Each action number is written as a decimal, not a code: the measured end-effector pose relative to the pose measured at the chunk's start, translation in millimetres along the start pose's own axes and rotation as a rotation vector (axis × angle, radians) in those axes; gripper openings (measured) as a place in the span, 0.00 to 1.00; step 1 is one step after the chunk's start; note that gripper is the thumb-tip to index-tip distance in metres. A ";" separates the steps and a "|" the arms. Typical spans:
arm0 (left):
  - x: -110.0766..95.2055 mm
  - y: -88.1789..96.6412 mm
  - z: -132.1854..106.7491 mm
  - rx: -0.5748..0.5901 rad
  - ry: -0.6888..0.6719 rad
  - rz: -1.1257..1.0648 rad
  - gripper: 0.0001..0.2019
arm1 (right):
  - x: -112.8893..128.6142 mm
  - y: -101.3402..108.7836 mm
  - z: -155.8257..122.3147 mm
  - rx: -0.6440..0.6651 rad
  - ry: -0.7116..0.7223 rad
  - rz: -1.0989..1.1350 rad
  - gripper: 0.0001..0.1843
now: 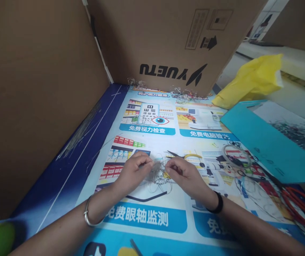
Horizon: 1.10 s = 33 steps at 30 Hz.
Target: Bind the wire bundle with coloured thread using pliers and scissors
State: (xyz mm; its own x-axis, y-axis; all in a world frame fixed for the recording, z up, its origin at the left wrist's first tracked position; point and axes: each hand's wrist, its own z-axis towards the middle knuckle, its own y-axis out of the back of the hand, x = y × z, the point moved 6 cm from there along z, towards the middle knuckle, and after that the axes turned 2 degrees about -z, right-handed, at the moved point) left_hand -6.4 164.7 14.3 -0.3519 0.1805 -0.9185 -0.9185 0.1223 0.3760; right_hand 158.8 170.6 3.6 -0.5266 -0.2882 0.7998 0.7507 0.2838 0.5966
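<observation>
A loose tangle of thin grey wire lies on the printed sheet, between my two hands. My left hand pinches its left side with thumb and forefinger. On the other side, my right hand has its fingertips closed at the right edge of the tangle; the exact strand between them is too fine to see. Just beyond my right hand lies a yellow-handled cutting tool, its dark blades pointing left and its other handle partly hidden by the hand.
Cardboard panels stand at the back and left. Straight wires lie on the left. A blue folder with more wire clippings, a yellow bag, a coil and red-handled tool are on the right.
</observation>
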 end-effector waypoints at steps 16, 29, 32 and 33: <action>13.7 -2.5 -4.4 -0.075 0.110 -0.083 0.08 | -8.6 -2.7 -0.3 -0.069 -0.105 0.141 0.12; 2.9 1.8 -2.8 -0.075 -0.024 0.010 0.07 | 3.4 0.9 -0.7 0.035 0.163 -0.084 0.09; 2.5 1.5 -3.7 -0.069 -0.024 0.024 0.07 | 5.8 -1.4 -1.2 0.051 0.186 -0.142 0.09; 2.9 1.2 -4.0 -0.067 -0.022 0.029 0.07 | 7.2 -2.0 -1.4 0.051 0.196 -0.160 0.09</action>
State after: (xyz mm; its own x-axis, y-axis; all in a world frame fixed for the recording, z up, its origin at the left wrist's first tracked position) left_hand -9.2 161.5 11.6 -0.3748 0.2042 -0.9044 -0.9184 0.0515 0.3922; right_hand 154.0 166.7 8.1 -0.5459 -0.5031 0.6700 0.6407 0.2647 0.7207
